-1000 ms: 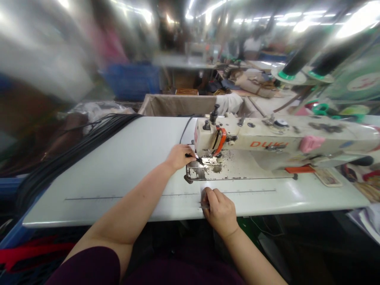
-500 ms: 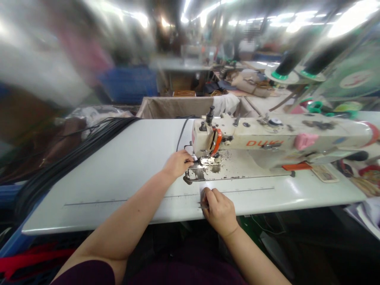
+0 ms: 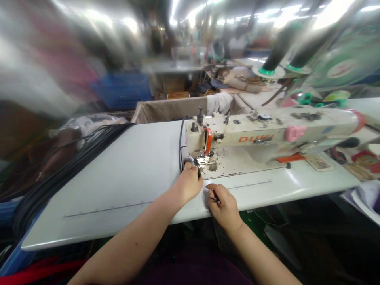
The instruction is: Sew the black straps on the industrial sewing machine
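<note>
My left hand is closed at the front left of the sewing machine, just before the presser foot and the worn metal needle plate. A thin black strip comes round the left end of the machine head and runs down to this hand. A dark end of it shows at the fingertips. My right hand is curled near the table's front edge, close to the left. Within its fingers sits a small dark metal tool, mostly hidden, so its kind is unclear.
A bundle of long black strips hangs over the table's left end. A printed ruler runs along the white tabletop. Behind stands a cloth-lined bin. Black thread cones rise at the back right.
My left hand has come from beside the presser foot toward me, and the black strip now bends closer round the machine head. My right hand has shifted slightly right and turned, showing the dark tool.
</note>
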`<state>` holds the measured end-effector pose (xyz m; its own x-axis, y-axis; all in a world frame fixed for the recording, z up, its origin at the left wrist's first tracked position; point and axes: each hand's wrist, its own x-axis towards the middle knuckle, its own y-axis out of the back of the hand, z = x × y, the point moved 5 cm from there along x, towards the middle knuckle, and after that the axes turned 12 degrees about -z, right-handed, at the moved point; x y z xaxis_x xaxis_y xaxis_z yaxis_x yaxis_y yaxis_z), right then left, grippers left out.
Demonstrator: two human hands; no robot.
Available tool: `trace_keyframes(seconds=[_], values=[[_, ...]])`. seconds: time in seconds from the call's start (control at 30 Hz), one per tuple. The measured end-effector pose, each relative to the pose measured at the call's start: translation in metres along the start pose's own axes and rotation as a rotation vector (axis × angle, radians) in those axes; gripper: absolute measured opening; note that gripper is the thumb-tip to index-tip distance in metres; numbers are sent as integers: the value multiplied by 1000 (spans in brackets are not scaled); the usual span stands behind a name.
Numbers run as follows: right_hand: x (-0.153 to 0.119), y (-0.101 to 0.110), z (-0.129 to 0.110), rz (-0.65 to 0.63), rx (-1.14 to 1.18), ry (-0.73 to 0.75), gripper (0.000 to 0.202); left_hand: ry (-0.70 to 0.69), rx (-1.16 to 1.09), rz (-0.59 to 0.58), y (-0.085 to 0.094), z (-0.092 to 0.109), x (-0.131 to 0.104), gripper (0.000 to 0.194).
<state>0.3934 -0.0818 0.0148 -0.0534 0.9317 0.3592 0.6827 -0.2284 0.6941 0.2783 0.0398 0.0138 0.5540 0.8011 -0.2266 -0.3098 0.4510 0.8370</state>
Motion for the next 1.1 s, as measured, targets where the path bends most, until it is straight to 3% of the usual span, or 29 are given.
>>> trace_keyframes(seconds=[0.17,0.3,0.43,0.57,0.7,0.87,1.1], values=[[2,10,3,39,139,-104,17,40,46,-42,-3,6,-5,26],[-6,18,7,33,211,-160,18,39,62,-122,-12,7,-15,44],[-27,31,19,53,214,-220,19,-23,153,-113,-15,11,-25,62],[-63,56,47,146,144,-396,33,-37,254,-93,-11,10,-33,53],[-112,101,90,244,-34,-677,48,-128,359,-38,-10,3,-36,44],[-194,185,138,379,-245,-1029,36,-293,449,111,-16,-11,-31,54],[-294,289,151,523,-438,-1526,27,-449,335,180,-28,-16,-25,71]])
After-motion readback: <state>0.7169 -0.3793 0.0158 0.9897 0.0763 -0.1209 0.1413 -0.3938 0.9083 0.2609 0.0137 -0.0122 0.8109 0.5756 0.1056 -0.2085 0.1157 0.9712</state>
